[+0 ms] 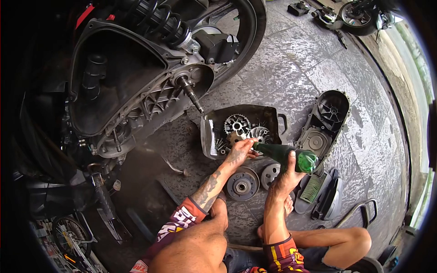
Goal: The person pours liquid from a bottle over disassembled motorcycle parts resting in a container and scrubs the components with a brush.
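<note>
My right hand (287,175) is wrapped around the lower part of a green bottle (275,151), which lies tilted on its side with its neck to the left. At that neck the fingers of my left hand (243,154) are closed; whether a cap is there I cannot tell. Just beyond sits a dark plastic tray (268,112) holding a toothed metal ring (237,123), a finned fan disc (260,132) and several small bolts. A round clutch drum (243,184) lies on the floor below my hands, with a metal disc (270,174) beside it.
A scooter's opened engine casing (123,73) with a bare splined shaft (189,93) and rear wheel (255,41) fills the upper left. On the right lie a long casing cover (334,113), an air filter (313,188) and a grab rail (359,211) on the tiled floor.
</note>
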